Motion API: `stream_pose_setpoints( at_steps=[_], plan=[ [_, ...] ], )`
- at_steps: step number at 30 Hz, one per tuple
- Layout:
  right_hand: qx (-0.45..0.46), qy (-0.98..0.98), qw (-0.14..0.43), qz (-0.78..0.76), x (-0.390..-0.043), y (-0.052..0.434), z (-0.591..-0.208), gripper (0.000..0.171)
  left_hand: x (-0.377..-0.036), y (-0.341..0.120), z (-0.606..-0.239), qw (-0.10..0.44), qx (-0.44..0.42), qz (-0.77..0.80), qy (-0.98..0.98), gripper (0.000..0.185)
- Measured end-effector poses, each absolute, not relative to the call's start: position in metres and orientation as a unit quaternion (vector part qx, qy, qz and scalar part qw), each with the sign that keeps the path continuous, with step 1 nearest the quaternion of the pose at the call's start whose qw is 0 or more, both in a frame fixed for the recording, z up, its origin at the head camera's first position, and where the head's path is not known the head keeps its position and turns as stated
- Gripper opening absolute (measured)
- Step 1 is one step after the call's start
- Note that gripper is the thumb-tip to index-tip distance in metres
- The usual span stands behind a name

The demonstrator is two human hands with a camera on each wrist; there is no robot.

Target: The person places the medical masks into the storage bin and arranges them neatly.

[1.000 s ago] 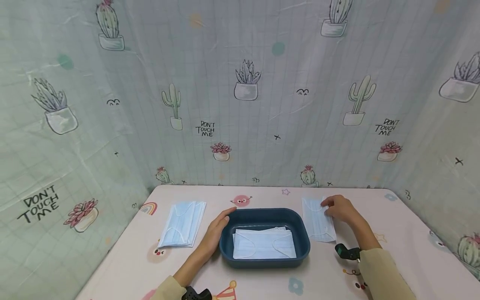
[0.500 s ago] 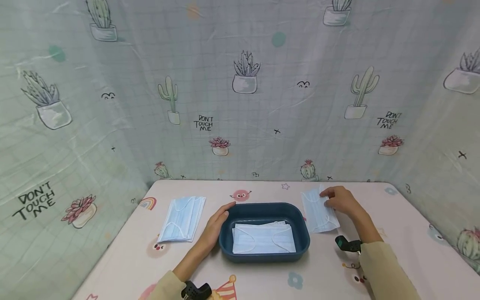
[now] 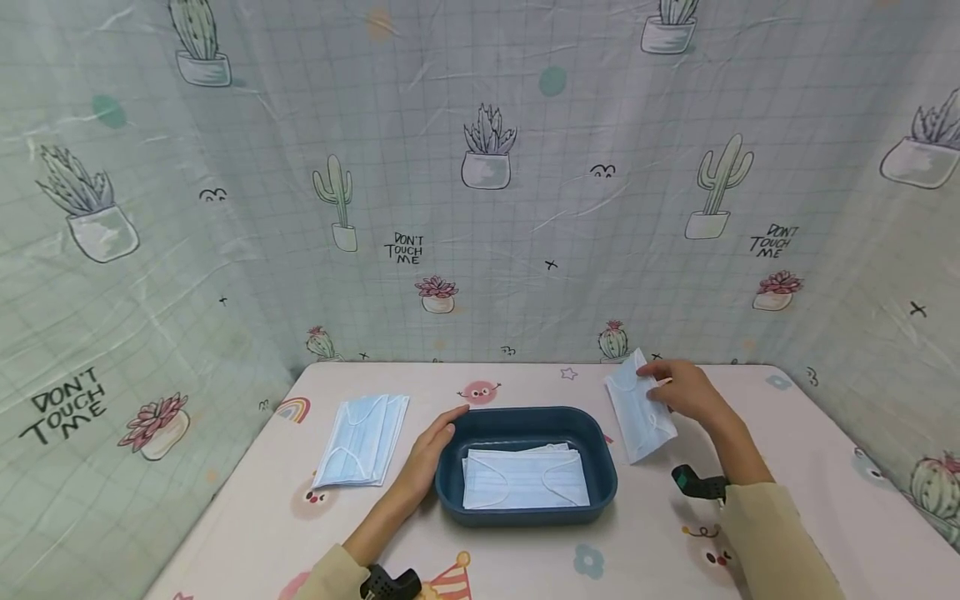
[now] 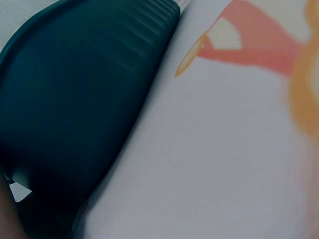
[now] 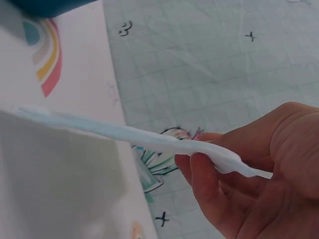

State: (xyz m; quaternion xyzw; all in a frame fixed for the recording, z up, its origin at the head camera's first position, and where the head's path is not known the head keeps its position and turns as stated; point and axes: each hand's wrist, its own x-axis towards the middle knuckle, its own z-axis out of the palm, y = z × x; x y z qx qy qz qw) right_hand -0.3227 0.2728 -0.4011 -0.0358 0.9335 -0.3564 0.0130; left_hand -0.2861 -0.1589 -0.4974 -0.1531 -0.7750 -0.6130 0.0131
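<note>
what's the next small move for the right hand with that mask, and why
Probably carry the mask left and lower it into the blue tray. The right hand pinches it lifted off the table, other masks already lie flat in the tray, and the left hand rests on the tray's left rim, seemingly steadying it.

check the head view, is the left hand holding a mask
No, the left hand rests with straight fingers against the side of the blue tray; only the right hand pinches a mask.
</note>
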Motion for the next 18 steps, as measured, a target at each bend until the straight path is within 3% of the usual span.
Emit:
stream_pose_setpoints(
  at_steps=[18],
  plan=[
    [-0.058, 0.923, -0.070, -0.375, -0.297, 0.253, -0.353, 0.042, -0.285, -0.159, -0.496, 0.012, -0.154, -0.612, -0.775, 0.043]
  ],
)
